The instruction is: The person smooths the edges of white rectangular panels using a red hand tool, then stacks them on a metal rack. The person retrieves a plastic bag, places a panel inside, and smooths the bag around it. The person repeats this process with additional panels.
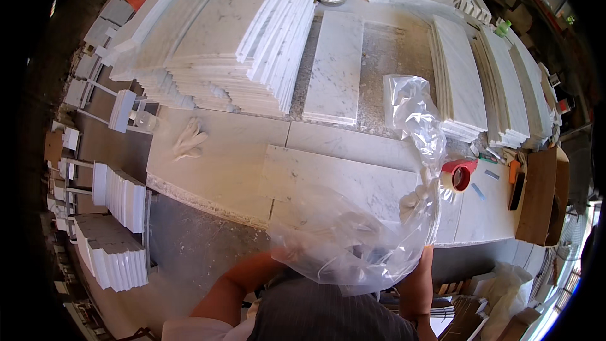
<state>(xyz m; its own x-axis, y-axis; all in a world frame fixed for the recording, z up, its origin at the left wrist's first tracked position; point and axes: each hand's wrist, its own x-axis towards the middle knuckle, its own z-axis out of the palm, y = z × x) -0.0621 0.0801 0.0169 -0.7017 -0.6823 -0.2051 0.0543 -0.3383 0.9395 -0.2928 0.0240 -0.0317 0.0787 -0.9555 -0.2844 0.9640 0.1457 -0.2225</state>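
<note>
One clear plastic sheet (347,259) is spread in front of the person's body at the near edge of the worktop (214,183), partly covering the near end of one pale marble slab (341,170). At its right side, the right hand (415,204) (it looks white-gloved) has its fingers closed on the gathered plastic. The left forearm (237,287) runs in under the sheet from the left; the left hand is blurred behind the film, so I cannot tell whether its fingers grip or are loose.

Just beyond the right hand lies one crumpled length of clear plastic (416,113). To its right sit one red tape dispenser (468,165), two small blue strips (492,175) and, at the right end, one cardboard box (536,196).

Farther back, one long slab (334,69) lies between a tall slab pile (221,44) on the left and three lower stacks (459,76) on the right. White glovewear (189,139) (one glove or two, I cannot tell) lies at the left.
</note>
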